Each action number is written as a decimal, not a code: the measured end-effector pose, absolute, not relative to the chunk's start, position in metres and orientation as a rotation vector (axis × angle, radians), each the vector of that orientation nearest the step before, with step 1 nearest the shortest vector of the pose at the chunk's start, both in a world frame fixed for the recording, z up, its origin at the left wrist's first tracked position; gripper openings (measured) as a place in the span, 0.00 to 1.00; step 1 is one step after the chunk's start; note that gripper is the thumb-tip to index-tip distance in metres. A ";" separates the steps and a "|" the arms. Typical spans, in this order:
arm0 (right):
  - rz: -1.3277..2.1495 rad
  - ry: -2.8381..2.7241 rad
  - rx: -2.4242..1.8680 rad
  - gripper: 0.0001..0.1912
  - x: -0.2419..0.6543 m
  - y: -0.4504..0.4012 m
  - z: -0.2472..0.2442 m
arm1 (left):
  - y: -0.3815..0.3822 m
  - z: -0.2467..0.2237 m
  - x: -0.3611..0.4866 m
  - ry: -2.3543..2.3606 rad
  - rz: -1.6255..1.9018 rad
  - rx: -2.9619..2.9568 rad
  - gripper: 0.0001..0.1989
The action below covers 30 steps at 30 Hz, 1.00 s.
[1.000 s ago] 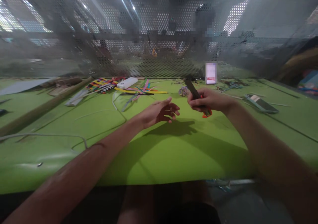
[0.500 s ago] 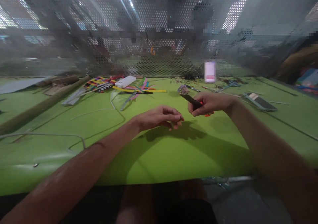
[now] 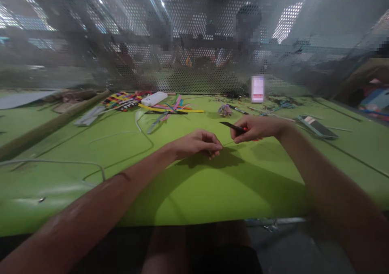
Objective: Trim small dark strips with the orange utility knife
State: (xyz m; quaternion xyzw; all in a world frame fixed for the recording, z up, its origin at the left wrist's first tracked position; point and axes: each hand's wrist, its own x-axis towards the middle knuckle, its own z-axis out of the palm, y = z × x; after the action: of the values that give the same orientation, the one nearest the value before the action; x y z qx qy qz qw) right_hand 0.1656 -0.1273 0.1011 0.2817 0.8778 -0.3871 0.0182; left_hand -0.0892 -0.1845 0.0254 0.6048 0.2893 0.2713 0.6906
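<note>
My left hand hovers low over the green tabletop, thumb and fingertips pinched together. A thin strand runs from that pinch toward my right hand; it is too fine to name surely. My right hand, a little further right, is closed around a knife. Its dark, slant-tipped blade points left, and red-orange parts of the handle show between and below the fingers. Just beyond the blade sits a small multicoloured ball.
Colourful strips, a woven piece and a white box-like item lie at the back left. A phone rests on the right; a lit screen stands at the back. A long pole and a cable lie left.
The knife has turned in my right hand, so its blade lies lower and flatter and no longer overlaps the ball. My left fingers have drawn closer together.
</note>
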 end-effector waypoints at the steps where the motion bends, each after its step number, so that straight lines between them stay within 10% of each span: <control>1: -1.218 2.743 0.928 0.20 0.164 -0.128 0.100 | -0.184 0.025 -0.089 0.654 0.627 1.349 0.16; 9: -0.787 3.619 1.547 0.29 0.148 -0.130 0.087 | -0.179 0.029 -0.090 0.721 0.924 1.135 0.17; 18: 0.198 3.705 0.950 0.20 0.129 -0.136 0.053 | -0.180 0.036 -0.091 0.650 1.007 1.075 0.16; 30: 0.354 3.616 1.008 0.18 0.122 -0.133 0.039 | -0.182 0.040 -0.090 0.712 0.961 1.106 0.08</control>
State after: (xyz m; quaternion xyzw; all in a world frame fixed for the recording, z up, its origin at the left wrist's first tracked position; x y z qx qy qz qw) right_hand 0.1216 -0.1332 0.0386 0.2543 0.9120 0.0892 -0.3093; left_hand -0.0898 -0.1825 0.0404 0.4940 0.3181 0.4290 0.6861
